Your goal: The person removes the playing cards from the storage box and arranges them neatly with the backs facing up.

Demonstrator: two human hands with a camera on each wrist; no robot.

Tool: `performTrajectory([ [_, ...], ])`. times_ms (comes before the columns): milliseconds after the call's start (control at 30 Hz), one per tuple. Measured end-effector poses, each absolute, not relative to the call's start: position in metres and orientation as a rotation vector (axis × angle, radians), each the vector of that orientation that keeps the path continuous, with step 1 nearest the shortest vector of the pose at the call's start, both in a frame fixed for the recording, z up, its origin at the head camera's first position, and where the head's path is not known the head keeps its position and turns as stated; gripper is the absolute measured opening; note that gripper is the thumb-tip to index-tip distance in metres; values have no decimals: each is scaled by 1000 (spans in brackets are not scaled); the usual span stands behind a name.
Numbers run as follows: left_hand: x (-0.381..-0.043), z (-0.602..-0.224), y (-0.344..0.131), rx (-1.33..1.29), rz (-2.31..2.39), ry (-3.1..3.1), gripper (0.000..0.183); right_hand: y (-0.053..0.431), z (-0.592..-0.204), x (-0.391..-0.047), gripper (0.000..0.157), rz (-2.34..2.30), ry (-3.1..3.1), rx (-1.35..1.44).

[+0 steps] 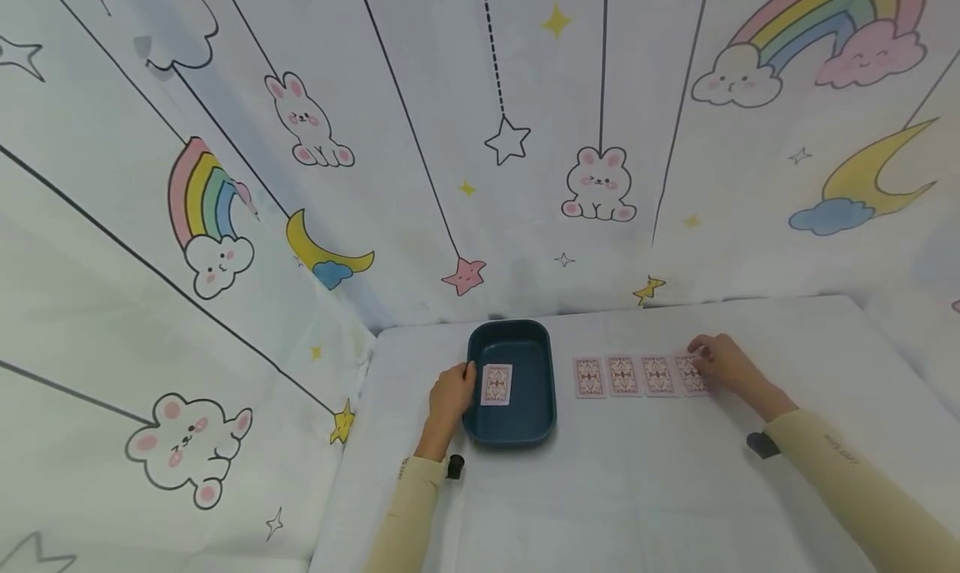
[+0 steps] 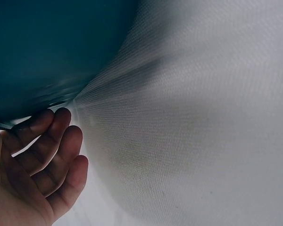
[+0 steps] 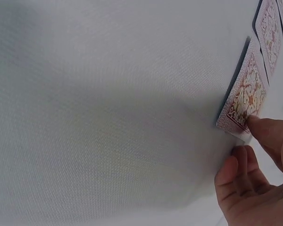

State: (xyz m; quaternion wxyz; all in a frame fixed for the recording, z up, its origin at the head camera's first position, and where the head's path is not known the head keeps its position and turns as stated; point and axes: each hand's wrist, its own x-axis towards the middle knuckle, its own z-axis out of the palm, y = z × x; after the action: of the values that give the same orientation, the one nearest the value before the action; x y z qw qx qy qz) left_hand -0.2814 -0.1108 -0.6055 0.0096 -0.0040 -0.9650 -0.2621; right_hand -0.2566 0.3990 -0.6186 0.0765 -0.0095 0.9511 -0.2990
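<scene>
A dark teal tray (image 1: 546,390) stands on the white cloth, with face-down playing cards (image 1: 497,385) lying inside toward its left. My left hand (image 1: 452,392) grips the tray's left side, thumb at the rim and fingers bent along the outer wall; in the left wrist view those fingers (image 2: 68,141) curl beside the tray's underside. To the right, several cards with red patterned backs lie in a row. At its right end, my right hand (image 1: 723,363) pinches the last playing card (image 3: 247,96): the thumb rests on its back, and the other fingers curl at its near edge.
The rest of the row, from the leftmost card (image 1: 590,377) to the third card (image 1: 660,376), lies between the tray and my right hand. White cloth (image 1: 600,490) covers the table. A printed curtain (image 1: 420,140) hangs behind and at the left.
</scene>
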Motion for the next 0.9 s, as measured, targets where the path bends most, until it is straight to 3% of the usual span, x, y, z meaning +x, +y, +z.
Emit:
performTrajectory([
  [467, -276, -604, -109, -10, -836, -3011, 44, 399, -613, -249, 34, -886, 2875, -6],
  [900, -278, -602, -110, -16, -821, -3001, 43, 379, -594, -246, 87, -800, 2872, 76],
])
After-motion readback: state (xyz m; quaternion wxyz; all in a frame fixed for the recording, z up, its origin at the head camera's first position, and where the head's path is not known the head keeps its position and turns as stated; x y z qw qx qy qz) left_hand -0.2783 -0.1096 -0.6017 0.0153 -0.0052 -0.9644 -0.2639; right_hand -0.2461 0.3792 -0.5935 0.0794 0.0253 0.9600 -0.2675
